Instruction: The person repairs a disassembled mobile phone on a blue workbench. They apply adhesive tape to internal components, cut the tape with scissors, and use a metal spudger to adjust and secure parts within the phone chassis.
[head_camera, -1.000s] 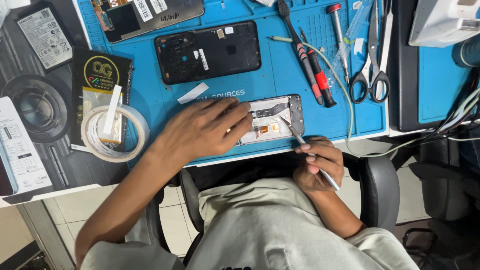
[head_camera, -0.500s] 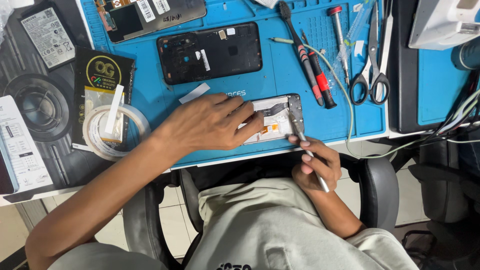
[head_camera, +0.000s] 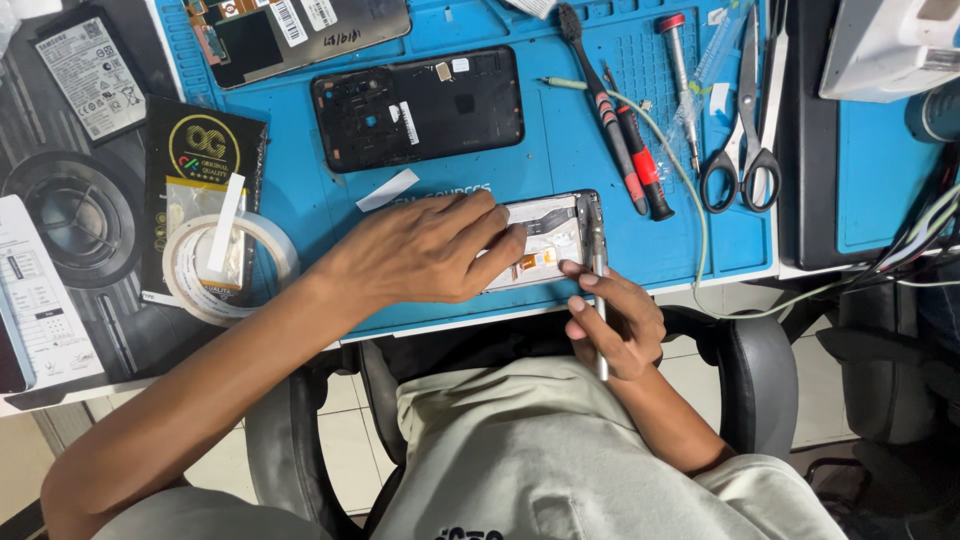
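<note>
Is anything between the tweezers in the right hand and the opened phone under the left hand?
Nothing visible. The right hand holds the tweezers with their tips already over the opened phone. The left hand presses on the phone's left part, clear of the tips.

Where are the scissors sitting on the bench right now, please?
In the head view the scissors lie toward the right edge of the blue mat, handles toward the person, right of the red-handled screwdriver.
</note>
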